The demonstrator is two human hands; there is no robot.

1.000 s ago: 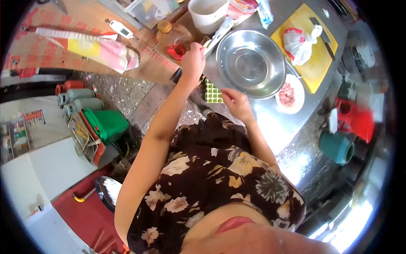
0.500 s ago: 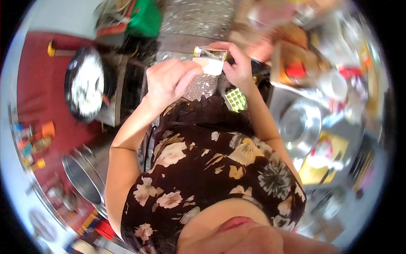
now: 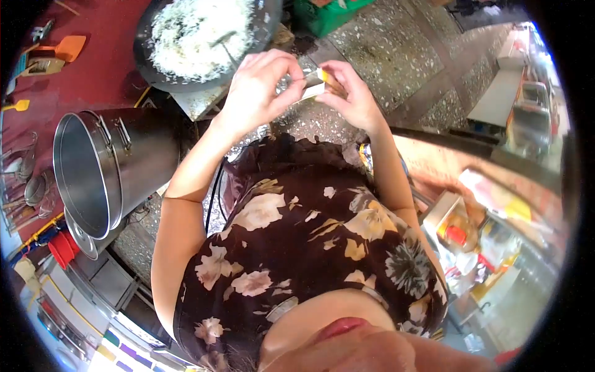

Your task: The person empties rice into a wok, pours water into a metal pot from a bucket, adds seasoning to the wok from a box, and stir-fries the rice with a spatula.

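In front of my chest, my right hand (image 3: pixel 354 94) grips a small packet (image 3: pixel 313 92) with white and yellow sides and a dark opening. My left hand (image 3: pixel 260 87) has its thumb and forefinger pinched at the packet's near edge. What the packet contains is hidden. Ahead of my left hand stands a large dark wok (image 3: pixel 147 54) full of white shredded food (image 3: pixel 198 40). A thin utensil (image 3: pixel 227 52) sticks out of the food.
A tall steel pot (image 3: pixel 139 158) stands on my left. Utensils, among them an orange spatula (image 3: pixel 67 48), hang against the red wall (image 3: pixel 102 31). A red-lidded jar (image 3: pixel 457 234) sits among items on the right. Beyond my hands are a speckled floor (image 3: pixel 390 53) and a green bag (image 3: pixel 325 15).
My body has turned left, bringing the wok nearly in front of me and the steel pot closer. Both hands stay at the packet, which has tilted.
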